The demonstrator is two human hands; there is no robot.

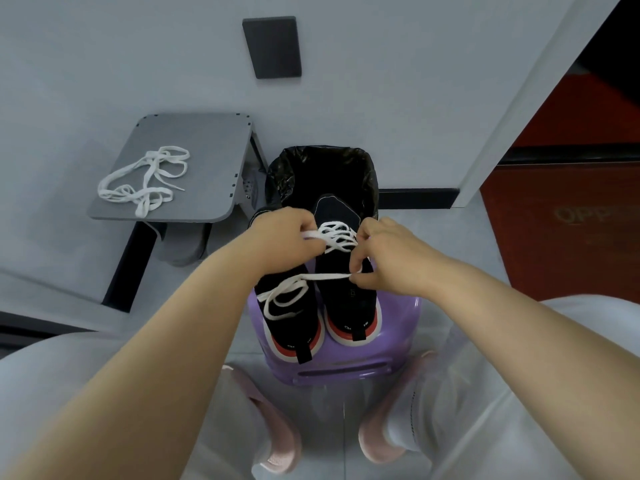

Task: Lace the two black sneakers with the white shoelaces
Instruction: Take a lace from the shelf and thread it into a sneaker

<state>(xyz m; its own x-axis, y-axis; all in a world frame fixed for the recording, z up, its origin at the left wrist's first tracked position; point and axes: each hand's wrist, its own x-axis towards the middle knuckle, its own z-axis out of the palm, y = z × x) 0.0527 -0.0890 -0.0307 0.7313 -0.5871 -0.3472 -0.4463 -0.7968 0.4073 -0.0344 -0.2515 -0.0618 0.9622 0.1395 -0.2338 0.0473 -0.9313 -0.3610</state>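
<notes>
Two black sneakers with red and white heels stand side by side on a purple stool (398, 327), toes pointing away from me. The right sneaker (349, 296) has a white shoelace (337, 233) crossed through its front eyelets. My left hand (280, 237) grips one end of that lace over the left sneaker (287, 327). My right hand (384, 258) pinches the other end, which runs left and loops loosely across the left sneaker. A second white shoelace (145, 181) lies in a loose tangle on a grey stool (214, 147) at the left.
A bin lined with a black bag (322, 174) stands just behind the purple stool. A dark panel (273, 46) sits on the grey wall. My knees in light trousers and pink slippers (277, 438) flank the stool. An orange surface (568, 216) is at the right.
</notes>
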